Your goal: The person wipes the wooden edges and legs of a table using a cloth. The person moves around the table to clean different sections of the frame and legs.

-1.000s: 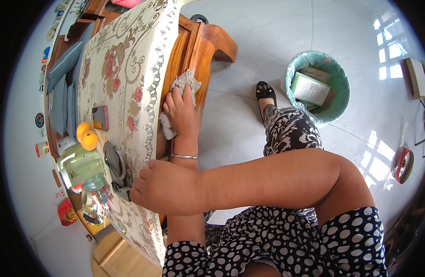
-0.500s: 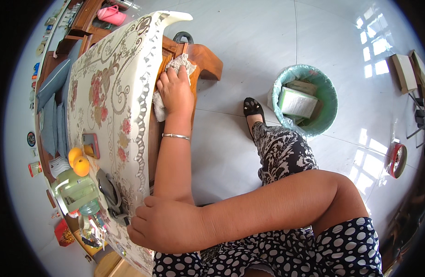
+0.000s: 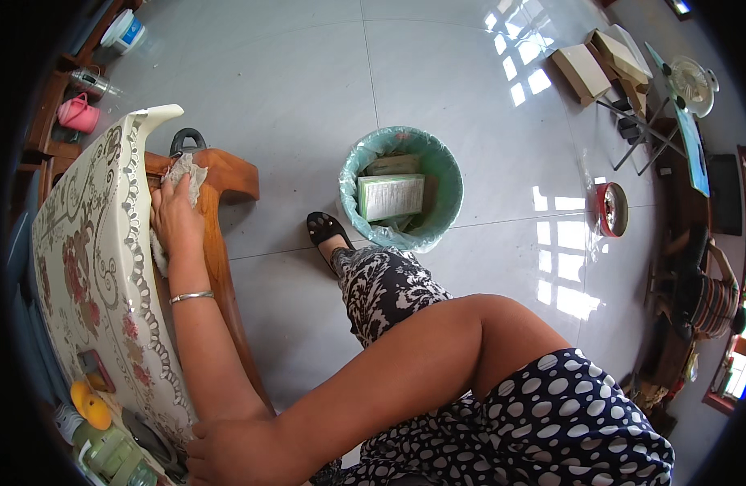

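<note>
My left hand (image 3: 177,217), with a silver bangle at the wrist, presses a crumpled pale cloth (image 3: 191,174) onto the brown wooden edge of a table (image 3: 217,235). Part of the cloth bunches out below the palm. Folded across my body, my right arm ends in my right hand (image 3: 235,452), which is closed around my left arm near the elbow. A cream tablecloth (image 3: 81,235) with flowers and a scalloped border covers the tabletop beside my left hand.
A green-lined bin (image 3: 450,190) holding a white box (image 3: 392,197) stands on the tiled floor beyond my foot. Oranges (image 3: 93,409), a phone (image 3: 96,368) and a jar (image 3: 118,458) sit on the table. Cardboard boxes (image 3: 582,71) and a round red tin (image 3: 606,209) lie at right.
The view has swung right, so the table and arms appear farther left and lower. My left hand stays on the cloth at the wooden edge; my right hand still grips my left arm.
</note>
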`<state>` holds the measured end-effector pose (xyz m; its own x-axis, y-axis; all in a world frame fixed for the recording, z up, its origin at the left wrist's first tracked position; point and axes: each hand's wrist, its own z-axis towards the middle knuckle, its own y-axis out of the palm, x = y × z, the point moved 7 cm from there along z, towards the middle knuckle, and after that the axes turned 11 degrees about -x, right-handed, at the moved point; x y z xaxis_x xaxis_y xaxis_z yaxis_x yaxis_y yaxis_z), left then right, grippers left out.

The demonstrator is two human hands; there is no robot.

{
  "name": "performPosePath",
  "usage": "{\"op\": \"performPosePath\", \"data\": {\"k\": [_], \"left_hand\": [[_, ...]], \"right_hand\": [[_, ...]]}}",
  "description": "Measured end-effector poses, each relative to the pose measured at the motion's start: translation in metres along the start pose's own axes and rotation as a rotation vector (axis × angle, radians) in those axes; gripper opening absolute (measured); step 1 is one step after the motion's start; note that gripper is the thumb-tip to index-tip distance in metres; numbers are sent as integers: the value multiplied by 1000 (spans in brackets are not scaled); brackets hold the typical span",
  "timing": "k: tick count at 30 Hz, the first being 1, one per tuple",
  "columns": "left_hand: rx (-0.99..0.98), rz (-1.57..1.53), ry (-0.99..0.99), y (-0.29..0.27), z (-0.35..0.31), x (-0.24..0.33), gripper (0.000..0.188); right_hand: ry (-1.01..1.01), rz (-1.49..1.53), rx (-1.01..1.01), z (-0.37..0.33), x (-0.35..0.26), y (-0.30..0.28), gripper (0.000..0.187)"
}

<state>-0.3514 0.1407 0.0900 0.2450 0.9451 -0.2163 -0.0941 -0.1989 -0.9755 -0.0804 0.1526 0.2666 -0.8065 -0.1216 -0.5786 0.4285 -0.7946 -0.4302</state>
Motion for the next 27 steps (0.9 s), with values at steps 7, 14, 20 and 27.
{"op": "performPosePath", "data": {"k": [7, 14, 20, 27], "left_hand": [[-134, -31, 17, -4, 10, 6, 48], [-115, 132, 35, -18, -9, 20, 23], [-221, 141, -63, -13, -87, 0, 36], [-346, 217, -343, -13, -253, -56, 34]], "right_hand": [[10, -66, -10, 6, 6, 11, 19], [245, -157, 138, 15, 55, -1, 9], [276, -163, 113, 18, 54, 7, 7], [276, -239, 19, 26, 36, -1, 11]]}}
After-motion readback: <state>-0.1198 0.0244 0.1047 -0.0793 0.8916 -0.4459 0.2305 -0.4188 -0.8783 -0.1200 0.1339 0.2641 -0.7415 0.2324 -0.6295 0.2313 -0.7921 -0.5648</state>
